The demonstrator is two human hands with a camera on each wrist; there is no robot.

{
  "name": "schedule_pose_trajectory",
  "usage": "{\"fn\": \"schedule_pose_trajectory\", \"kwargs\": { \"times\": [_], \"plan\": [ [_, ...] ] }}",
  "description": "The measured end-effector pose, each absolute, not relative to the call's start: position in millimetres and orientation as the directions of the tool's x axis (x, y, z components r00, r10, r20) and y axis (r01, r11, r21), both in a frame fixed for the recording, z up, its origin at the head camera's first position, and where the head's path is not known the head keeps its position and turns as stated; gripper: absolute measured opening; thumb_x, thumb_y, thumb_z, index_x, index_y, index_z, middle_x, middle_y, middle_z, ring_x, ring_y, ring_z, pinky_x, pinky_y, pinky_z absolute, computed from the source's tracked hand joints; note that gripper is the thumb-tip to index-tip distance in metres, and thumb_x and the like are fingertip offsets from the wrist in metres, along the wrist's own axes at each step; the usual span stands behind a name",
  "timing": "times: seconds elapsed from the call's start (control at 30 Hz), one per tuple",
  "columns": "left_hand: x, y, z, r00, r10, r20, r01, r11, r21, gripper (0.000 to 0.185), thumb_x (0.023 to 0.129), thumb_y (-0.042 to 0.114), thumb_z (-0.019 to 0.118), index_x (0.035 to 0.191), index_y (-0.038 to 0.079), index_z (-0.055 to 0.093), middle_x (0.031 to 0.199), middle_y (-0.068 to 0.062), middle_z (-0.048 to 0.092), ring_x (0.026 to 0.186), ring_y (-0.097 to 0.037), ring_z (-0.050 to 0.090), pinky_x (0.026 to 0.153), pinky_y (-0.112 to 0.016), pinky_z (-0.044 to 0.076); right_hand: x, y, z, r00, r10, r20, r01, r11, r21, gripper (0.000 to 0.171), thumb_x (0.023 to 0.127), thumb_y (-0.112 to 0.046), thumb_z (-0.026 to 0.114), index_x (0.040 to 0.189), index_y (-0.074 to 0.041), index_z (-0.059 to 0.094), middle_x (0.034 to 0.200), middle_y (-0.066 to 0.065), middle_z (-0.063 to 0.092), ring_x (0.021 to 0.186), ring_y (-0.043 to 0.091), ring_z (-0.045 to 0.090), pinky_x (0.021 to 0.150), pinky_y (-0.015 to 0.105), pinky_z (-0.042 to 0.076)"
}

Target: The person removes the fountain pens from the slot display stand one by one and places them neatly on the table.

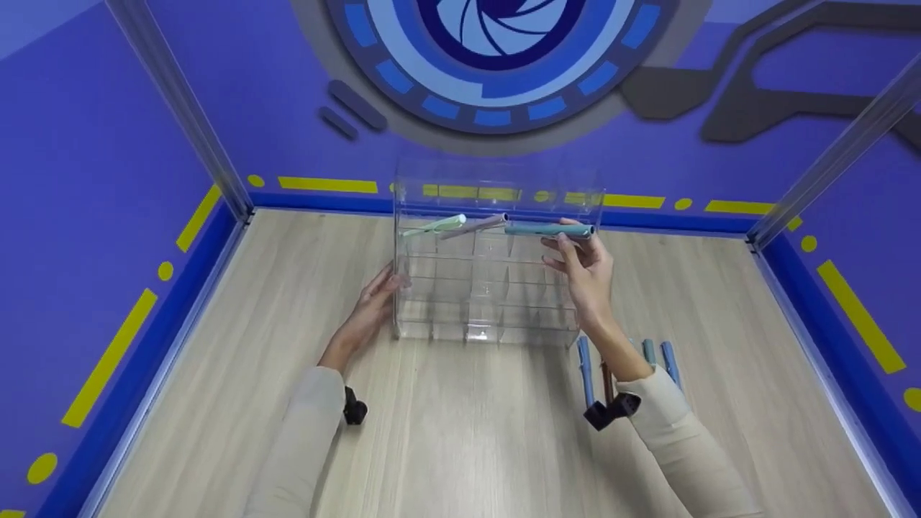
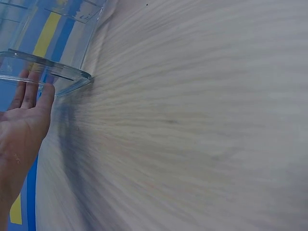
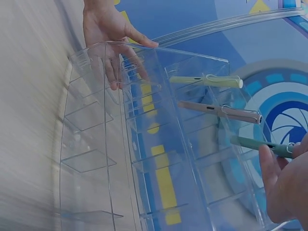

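Two pens, pale green [image 1: 436, 225] and mauve [image 1: 475, 225], already sit in the clear organizer [image 1: 489, 288]. Right hand [image 1: 586, 277] fingers pinch a teal pen [image 1: 550, 230] at the top row; left hand [image 1: 374, 302] fingers press flat on the organizer's side. Several pens [image 1: 665, 360] wait on the desk [image 1: 468, 432] behind the right fingers.

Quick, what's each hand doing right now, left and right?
Left hand: open, fingers straight against the side of the clear organizer.
Right hand: fingers pinching the teal pen at the organizer's top row.

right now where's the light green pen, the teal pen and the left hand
light green pen [image 3: 204, 81], right wrist view, mid-barrel
teal pen [image 1: 548, 230], head view, mid-barrel
left hand [image 1: 375, 296], head view, back of the hand
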State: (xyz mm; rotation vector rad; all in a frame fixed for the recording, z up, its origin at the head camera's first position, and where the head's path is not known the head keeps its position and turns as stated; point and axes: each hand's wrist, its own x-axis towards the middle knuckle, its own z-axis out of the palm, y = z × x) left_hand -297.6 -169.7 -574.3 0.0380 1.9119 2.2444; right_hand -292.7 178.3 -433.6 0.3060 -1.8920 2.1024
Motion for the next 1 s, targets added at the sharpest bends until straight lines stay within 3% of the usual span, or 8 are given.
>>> {"fn": "schedule_pose_trajectory", "kwargs": {
  "times": [0.13, 0.3, 0.7, 1.0],
  "plan": [
    [-296.5, -168.4, -575.9, -0.981, 0.166, -0.102, -0.127, -0.141, 0.982, 0.063, 0.111, 0.036, 0.043, 0.165, 0.017, 0.016, 0.164, -0.015, 0.037, 0.157, -0.031, 0.025, 0.128, -0.051, 0.024, -287.5, 184.3, -433.0, -0.918, 0.112, 0.380, -0.391, -0.109, -0.914, 0.032, 0.104, -0.007, 0.058, 0.135, 0.003, 0.060, 0.108, 0.011, 0.072, 0.101, 0.017, 0.073, 0.081, 0.028, 0.063],
    [-292.8, -169.9, -576.4, -0.976, 0.168, -0.136, -0.159, -0.137, 0.978, 0.067, 0.110, 0.044, 0.042, 0.166, 0.021, 0.013, 0.165, -0.012, 0.033, 0.159, -0.030, 0.018, 0.130, -0.052, 0.018, -282.0, 189.6, -434.0, -0.907, 0.120, 0.403, -0.415, -0.103, -0.904, 0.031, 0.103, -0.004, 0.058, 0.133, 0.004, 0.060, 0.109, 0.003, 0.071, 0.102, 0.015, 0.072, 0.085, 0.026, 0.062],
    [-292.6, -167.0, -573.2, -0.976, 0.170, -0.137, -0.164, -0.151, 0.975, 0.065, 0.109, 0.046, 0.044, 0.165, 0.025, 0.018, 0.163, -0.012, 0.037, 0.156, -0.031, 0.027, 0.128, -0.052, 0.023, -271.5, 203.0, -443.5, -0.902, 0.131, 0.411, -0.427, -0.134, -0.894, 0.033, 0.104, 0.000, 0.055, 0.136, 0.007, 0.054, 0.112, 0.002, 0.068, 0.106, 0.015, 0.071, 0.096, 0.030, 0.059],
    [-291.8, -165.9, -575.0, -0.977, 0.162, -0.141, -0.168, -0.170, 0.971, 0.065, 0.110, 0.043, 0.043, 0.165, 0.022, 0.016, 0.164, -0.014, 0.037, 0.157, -0.032, 0.026, 0.128, -0.052, 0.021, -268.8, 220.6, -447.4, -0.912, 0.068, 0.404, -0.409, -0.192, -0.892, 0.037, 0.108, -0.008, 0.048, 0.141, 0.007, 0.046, 0.112, 0.005, 0.059, 0.107, 0.017, 0.069, 0.101, 0.033, 0.057]
  ]
}}
